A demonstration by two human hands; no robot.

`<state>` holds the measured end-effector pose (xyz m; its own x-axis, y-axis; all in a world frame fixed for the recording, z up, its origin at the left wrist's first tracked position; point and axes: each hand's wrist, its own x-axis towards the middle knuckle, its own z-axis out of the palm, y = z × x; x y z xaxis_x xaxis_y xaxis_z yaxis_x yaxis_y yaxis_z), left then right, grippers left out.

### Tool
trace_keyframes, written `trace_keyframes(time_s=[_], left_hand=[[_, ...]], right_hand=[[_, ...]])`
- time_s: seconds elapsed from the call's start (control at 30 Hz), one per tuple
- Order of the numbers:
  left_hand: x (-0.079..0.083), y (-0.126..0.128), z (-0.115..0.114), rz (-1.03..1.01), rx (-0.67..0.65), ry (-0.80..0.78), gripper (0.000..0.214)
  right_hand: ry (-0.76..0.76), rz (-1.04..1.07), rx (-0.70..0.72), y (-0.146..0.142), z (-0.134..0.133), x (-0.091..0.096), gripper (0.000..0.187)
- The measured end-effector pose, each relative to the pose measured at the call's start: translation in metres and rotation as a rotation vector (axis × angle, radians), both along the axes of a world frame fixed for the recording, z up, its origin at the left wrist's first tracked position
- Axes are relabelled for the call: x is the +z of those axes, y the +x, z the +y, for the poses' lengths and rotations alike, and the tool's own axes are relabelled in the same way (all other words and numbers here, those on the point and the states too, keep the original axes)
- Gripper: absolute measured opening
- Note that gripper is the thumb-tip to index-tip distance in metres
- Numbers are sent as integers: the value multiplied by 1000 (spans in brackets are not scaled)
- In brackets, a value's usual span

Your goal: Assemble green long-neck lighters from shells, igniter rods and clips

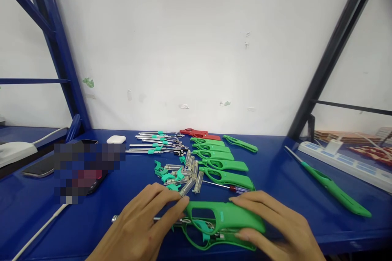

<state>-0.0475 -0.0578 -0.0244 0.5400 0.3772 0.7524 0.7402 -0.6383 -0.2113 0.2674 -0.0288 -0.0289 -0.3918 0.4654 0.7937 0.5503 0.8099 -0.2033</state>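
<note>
My left hand (141, 222) is closed at the front end of a utility lighter, its thumb and fingertips at the tip of the upper green half-shell (234, 214). My right hand (275, 222) grips the rear of the same half-shell, fingers above and thumb below. The upper half-shell lies over a lower green half-shell (200, 246), with a gap between them along the near side. Inside the gap show a teal trigger (204, 228) and some thin wires. A metal tube (115, 218) runs out leftward, partly hidden under my left hand.
Behind my hands lie clear fuel tanks (196, 169), loose teal triggers (168, 177), metal rods with wires (150, 145), several green half-shells (228, 177), red ones (202, 135) and a screwdriver (237, 189). An assembled lighter (333, 189) and power strip (346, 163) are right; phones (43, 167) left.
</note>
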Motion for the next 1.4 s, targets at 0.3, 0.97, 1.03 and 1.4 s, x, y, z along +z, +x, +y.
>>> trace_keyframes(time_s=[0.3,0.97,1.03,1.4], left_hand=[[-6,-1,6,175,-16,-202,40],[-3,2,5,153,-29,-343,33],[-3,2,5,159,-21,-336,31],[-8,1,1,174,14,-429,37]], right_hand=[[-39,-170,77,-2,-1,-5,29],[-58,-200,5,-6,-5,-13,39],[-63,-187,2,-6,-6,-14,39],[-233,-229,63,-5,-6,-18,31]])
